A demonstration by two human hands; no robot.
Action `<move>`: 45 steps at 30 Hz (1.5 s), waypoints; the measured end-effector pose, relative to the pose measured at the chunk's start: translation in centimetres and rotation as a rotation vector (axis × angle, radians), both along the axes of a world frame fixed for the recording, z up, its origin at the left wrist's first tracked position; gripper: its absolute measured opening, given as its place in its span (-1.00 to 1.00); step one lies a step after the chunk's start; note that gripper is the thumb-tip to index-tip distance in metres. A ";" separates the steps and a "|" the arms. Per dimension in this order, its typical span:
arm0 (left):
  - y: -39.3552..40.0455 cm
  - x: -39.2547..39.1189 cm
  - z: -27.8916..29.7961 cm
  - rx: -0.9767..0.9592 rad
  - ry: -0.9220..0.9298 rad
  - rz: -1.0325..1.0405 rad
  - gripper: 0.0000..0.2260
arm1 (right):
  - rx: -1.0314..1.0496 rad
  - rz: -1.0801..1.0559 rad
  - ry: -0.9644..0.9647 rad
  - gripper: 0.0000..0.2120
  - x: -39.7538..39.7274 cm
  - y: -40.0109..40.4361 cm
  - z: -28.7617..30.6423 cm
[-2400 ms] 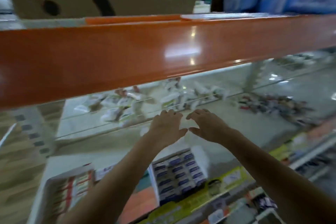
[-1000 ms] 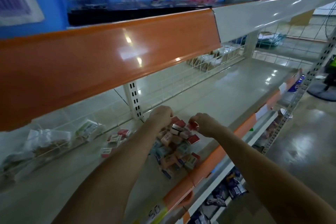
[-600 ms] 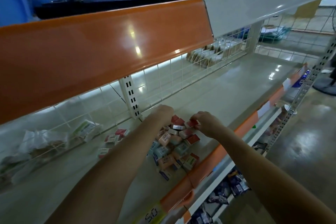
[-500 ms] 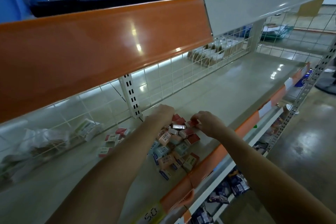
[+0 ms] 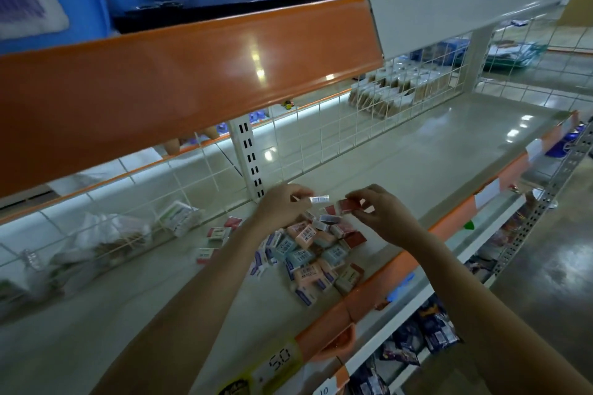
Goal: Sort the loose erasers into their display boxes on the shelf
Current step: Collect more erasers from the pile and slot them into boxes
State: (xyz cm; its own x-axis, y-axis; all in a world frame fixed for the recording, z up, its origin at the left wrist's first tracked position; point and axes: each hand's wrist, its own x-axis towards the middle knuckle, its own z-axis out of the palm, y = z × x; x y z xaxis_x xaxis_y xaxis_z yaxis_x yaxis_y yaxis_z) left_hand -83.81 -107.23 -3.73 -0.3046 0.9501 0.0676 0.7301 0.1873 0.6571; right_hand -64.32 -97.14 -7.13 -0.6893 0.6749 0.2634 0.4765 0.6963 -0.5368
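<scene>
My left hand (image 5: 282, 210) pinches a small white-labelled eraser (image 5: 319, 199) at its fingertips, just above the pile; my right hand (image 5: 382, 213) pinches a red eraser (image 5: 348, 204) btwn thumb & fingers, both near frame centre. Below them the loose eraser pile (image 5: 311, 253) (pink, pale blue, red, white wrappers) lies on the shelf (image 5: 417, 163) near its orange front edge (image 5: 378, 292). A few strays (image 5: 218, 232) sit to the left of the pile. Wire grid back (image 5: 321, 135) behind, w/ bagged goods (image 5: 96, 234) at mid left.
</scene>
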 end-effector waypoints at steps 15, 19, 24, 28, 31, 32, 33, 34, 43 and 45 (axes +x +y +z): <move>-18.2 -5.4 1.7 0.141 -0.273 0.372 -0.68 | -0.431 0.354 0.235 -0.71 -9.8 -12.9 3.2; -24.8 -8.0 2.3 0.134 -0.197 0.421 -0.68 | -0.566 0.535 0.212 -0.70 -13.5 -17.6 4.4; -33.1 -10.7 2.8 0.107 -0.179 0.477 -0.69 | -0.586 0.701 0.113 -0.81 -18.1 -23.8 5.1; -39.7 -13.0 2.7 0.100 -0.200 0.485 -0.71 | -0.599 0.758 0.046 -0.82 -21.5 -29.2 5.3; -45.0 -15.1 2.5 0.105 -0.217 0.509 -0.74 | -0.604 0.791 0.001 -0.83 -24.2 -33.8 5.4; -46.5 -15.8 2.5 0.097 -0.224 0.513 -0.76 | -0.601 0.800 -0.007 -0.83 -25.0 -35.2 5.4; -48.6 -16.6 2.5 0.095 -0.229 0.521 -0.77 | -0.604 0.817 -0.016 -0.84 -26.0 -37.0 5.4; -50.4 -17.3 2.6 0.101 -0.236 0.530 -0.77 | -0.607 0.835 -0.023 -0.84 -27.0 -38.6 5.5; -66.1 -22.9 3.0 0.127 -0.190 0.647 -0.77 | -0.586 0.987 -0.077 -0.87 -35.2 -53.0 5.8; -69.3 -23.9 2.5 0.129 -0.183 0.677 -0.76 | -0.573 1.024 -0.098 -0.87 -36.6 -55.9 5.4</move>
State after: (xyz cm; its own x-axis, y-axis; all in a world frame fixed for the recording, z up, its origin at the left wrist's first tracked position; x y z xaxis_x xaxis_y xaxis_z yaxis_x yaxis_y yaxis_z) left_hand -107.73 -176.49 -1.23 -0.8423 0.5358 0.0581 0.3567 0.4734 0.8054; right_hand -100.94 -153.06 -1.73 -0.9790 -0.2029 0.0169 -0.1080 0.4472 -0.8879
